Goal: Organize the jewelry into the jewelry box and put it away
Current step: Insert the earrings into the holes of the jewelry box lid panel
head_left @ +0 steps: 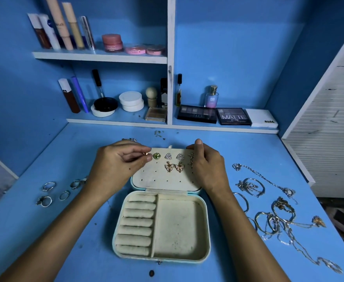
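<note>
A person works over an open jewelry box point(163, 226) on a blue vanity top, fitting earrings into the perforated lid panel point(165, 176) that lies folded back beyond the box's tray. The left hand point(116, 165) pinches a small gold earring point(145, 153) between thumb and forefinger at the panel's far-left corner, just beside a green-stone earring point(156, 156) already seated there. The other fingers are loosely curled.

The likeliest slip, judging from this view, is the tiny piece escaping the pinch before its post finds a hole; it could bounce off the panel into the tray's roll slots or onto the tabletop. A crooked push could also bend the post or nudge the green-stone earring loose.

The right hand point(207, 165) steadies the panel at its far-right corner, thumb over the top edge and fingers partly hidden behind it, covering part of a dangling earring point(191, 159). Two triangular studs point(174, 156) and a butterfly pair point(174, 167) sit between the hands.

Much appears left to do: rings point(49, 193) lie left of the box, and a tangle of chains and bangles point(272, 212) lies to its right. The tray's roll slots point(137, 224) and open compartment point(179, 226) hold nothing yet.
</note>
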Action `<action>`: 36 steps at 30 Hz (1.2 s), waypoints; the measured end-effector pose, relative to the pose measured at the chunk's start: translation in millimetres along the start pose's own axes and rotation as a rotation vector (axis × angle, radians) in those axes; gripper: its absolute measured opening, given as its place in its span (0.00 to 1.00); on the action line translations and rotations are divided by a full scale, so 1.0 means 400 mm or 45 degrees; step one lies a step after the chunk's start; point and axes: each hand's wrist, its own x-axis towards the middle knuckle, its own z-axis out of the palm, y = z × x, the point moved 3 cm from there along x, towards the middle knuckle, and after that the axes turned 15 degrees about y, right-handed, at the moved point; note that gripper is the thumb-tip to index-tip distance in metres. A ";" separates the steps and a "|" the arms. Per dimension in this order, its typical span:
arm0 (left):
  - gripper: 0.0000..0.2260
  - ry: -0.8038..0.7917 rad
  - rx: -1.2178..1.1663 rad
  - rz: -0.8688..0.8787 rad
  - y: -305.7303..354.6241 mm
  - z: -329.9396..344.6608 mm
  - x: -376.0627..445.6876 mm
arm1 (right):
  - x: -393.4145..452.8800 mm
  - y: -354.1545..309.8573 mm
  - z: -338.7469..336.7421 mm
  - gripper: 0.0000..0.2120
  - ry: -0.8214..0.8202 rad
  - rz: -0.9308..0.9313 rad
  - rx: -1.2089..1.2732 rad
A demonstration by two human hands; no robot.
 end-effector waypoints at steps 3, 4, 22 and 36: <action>0.07 -0.044 0.098 0.140 0.004 0.007 -0.016 | 0.000 -0.001 0.000 0.22 -0.002 0.001 0.000; 0.07 -0.055 0.127 0.170 0.004 0.008 -0.020 | -0.001 -0.001 0.000 0.22 -0.003 0.002 -0.002; 0.06 -0.030 0.135 0.176 0.005 0.014 -0.040 | 0.001 0.000 -0.001 0.22 -0.014 0.001 -0.008; 0.06 0.019 0.332 0.421 0.004 0.023 -0.042 | 0.003 0.002 0.000 0.22 -0.014 -0.018 -0.010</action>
